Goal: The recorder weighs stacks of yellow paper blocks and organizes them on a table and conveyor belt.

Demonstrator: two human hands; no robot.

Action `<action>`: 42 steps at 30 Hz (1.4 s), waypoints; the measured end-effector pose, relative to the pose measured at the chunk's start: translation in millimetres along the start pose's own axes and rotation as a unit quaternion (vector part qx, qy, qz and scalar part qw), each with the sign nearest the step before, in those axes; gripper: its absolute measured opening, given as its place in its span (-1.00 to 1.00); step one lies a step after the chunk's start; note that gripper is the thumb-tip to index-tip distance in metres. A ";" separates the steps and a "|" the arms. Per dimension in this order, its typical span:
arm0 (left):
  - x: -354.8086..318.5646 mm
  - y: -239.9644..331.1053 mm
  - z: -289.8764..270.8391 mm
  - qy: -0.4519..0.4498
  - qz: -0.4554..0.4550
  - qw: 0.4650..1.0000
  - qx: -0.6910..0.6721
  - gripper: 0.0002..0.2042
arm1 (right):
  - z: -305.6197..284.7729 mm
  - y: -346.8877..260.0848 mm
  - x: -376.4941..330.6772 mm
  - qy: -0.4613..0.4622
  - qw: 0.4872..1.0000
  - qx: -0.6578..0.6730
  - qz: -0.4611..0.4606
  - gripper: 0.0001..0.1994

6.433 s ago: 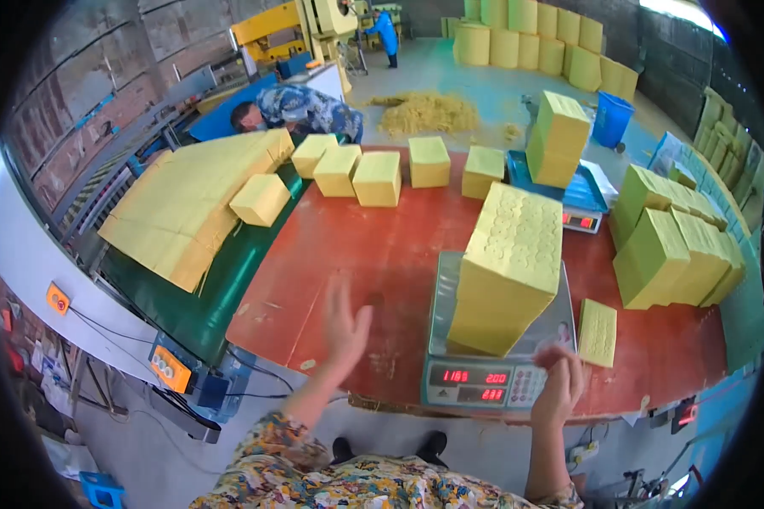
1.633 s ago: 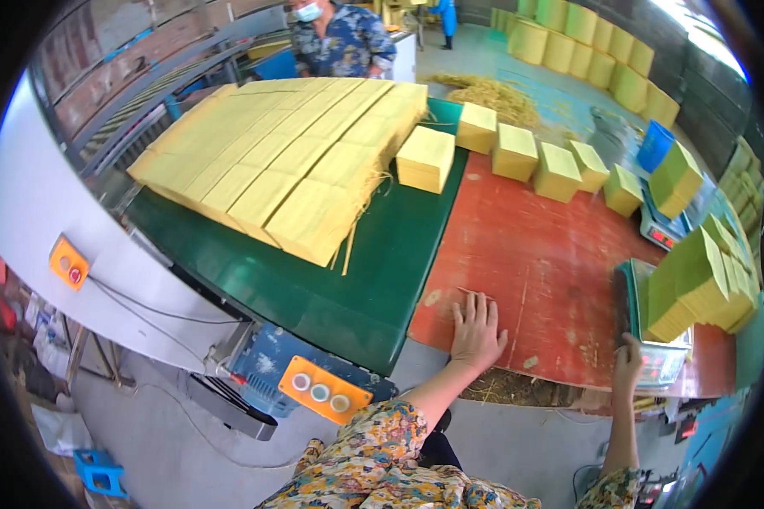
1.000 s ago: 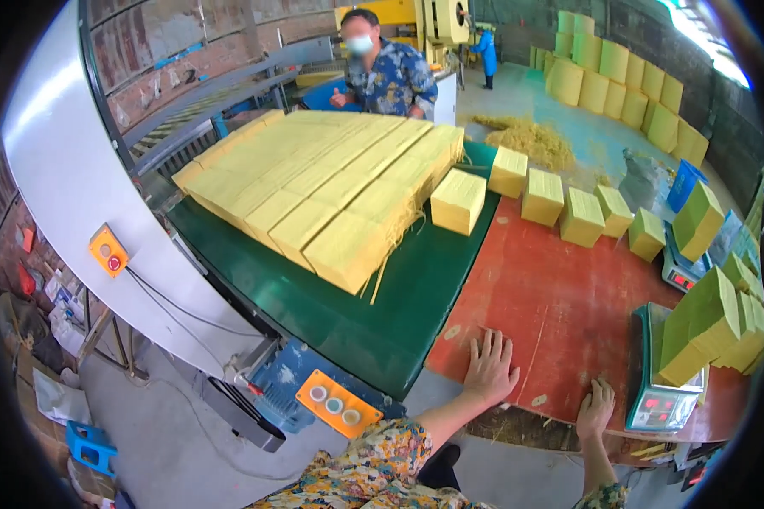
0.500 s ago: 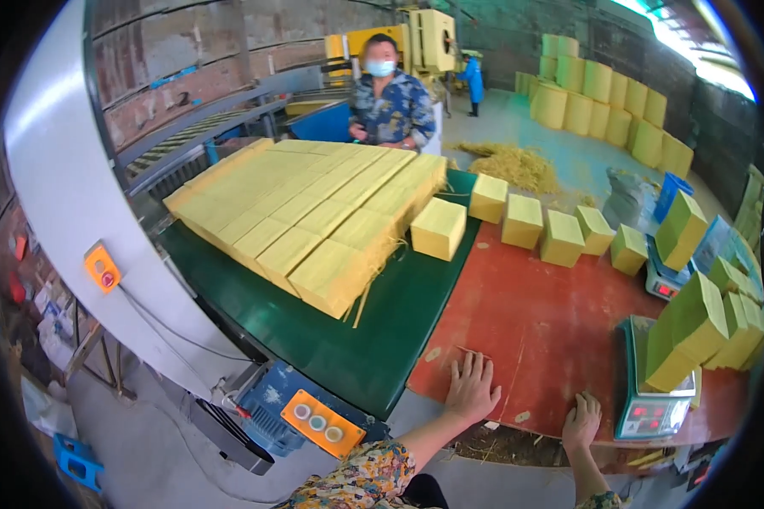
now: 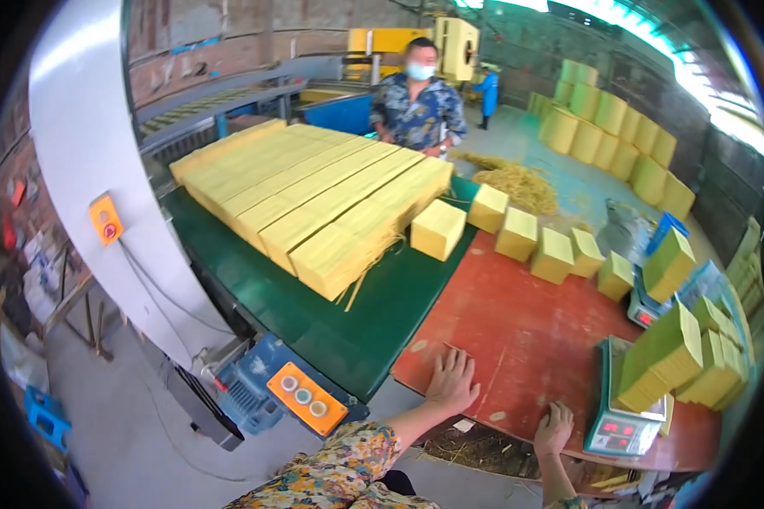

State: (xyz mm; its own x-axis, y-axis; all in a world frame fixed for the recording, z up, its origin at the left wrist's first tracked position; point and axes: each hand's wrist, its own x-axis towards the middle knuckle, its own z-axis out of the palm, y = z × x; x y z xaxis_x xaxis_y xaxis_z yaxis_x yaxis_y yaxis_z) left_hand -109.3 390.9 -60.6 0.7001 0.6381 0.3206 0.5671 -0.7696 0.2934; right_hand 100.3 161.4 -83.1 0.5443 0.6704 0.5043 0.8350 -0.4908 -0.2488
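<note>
My left hand [image 5: 453, 380] lies flat on the near left part of the red tabletop [image 5: 484, 339], fingers spread and holding nothing. Farther right, my right hand [image 5: 554, 427] rests at the table's front edge with its fingers on the top and nothing visible in it. Right of that hand stands a digital scale [image 5: 624, 434] with a tall pile of yellow sheet-like blocks [image 5: 664, 356] on it. Beyond my left hand, a broad slab of long yellow stacks [image 5: 314, 199] covers much of the green conveyor belt [image 5: 348, 339]. Loose straw-like strips hang from its near right end.
Several small yellow blocks [image 5: 553, 254] line the table's far side, leading to a second scale [image 5: 645, 310]. An orange button box [image 5: 306, 397] sits left of my left arm. A masked person [image 5: 418, 102] stands behind the belt. Tall yellow bundles [image 5: 607, 123] fill the back right.
The whole view has tilted and shifted a little. Both my hands stay at the same places on the table. The masked person's head has turned toward the right.
</note>
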 end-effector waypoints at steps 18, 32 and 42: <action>-7.6 -3.8 8.9 0.031 0.001 0.999 0.029 -0.39 | -7.8 -9.5 0.2 0.017 1.000 0.007 -0.004 -0.71; -8.0 -2.4 9.0 0.017 -0.005 1.000 0.020 -0.38 | -7.9 -8.1 -1.7 0.014 1.000 0.011 0.005 -0.72; -3.0 1.6 2.6 0.092 0.010 0.995 0.024 -0.51 | -7.5 -13.2 2.3 0.015 0.999 0.009 0.032 -0.70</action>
State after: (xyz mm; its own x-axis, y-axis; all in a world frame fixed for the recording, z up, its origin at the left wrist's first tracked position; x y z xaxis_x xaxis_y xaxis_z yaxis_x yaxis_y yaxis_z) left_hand -109.4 387.7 -63.5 0.6229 0.6119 0.4875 0.5766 -0.7802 0.2426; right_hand 89.9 165.2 -72.5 0.5949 0.6210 0.5104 0.7996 -0.5219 -0.2970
